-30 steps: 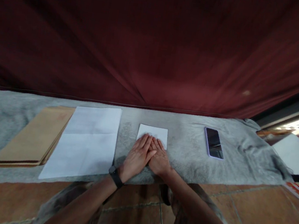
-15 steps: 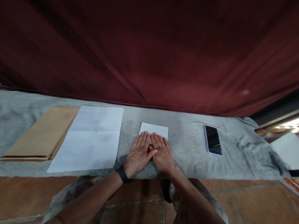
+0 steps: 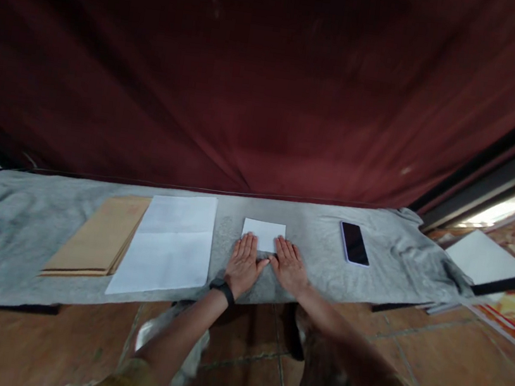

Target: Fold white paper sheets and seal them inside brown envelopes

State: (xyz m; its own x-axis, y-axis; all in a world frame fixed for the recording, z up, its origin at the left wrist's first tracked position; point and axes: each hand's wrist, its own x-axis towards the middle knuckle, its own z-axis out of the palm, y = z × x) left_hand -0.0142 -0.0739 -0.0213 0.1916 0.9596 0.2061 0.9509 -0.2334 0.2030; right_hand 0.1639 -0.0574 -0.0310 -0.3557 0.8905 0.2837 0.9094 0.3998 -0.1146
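A small white folded paper (image 3: 265, 231) lies flat on the grey cloth in front of me. My left hand (image 3: 244, 266) rests flat on its lower left part, fingers stretched out. On its lower right part lies my right hand (image 3: 290, 267), also flat with the fingers extended. The two thumbs nearly meet just below the paper's near edge. Left of my hands are large white sheets (image 3: 170, 248) with a crease across the middle. They partly overlap a stack of brown paper (image 3: 98, 234).
A phone (image 3: 354, 244) with a pale purple case lies to the right on the grey cloth (image 3: 320, 227). A dark red curtain (image 3: 262, 91) hangs behind the cloth-covered surface. At the far right are a white panel (image 3: 485, 257) and a dark bar. The floor is tiled.
My hands have slid apart sideways, the right one moving right, so more of the paper shows between them. The camera view has shifted a little.
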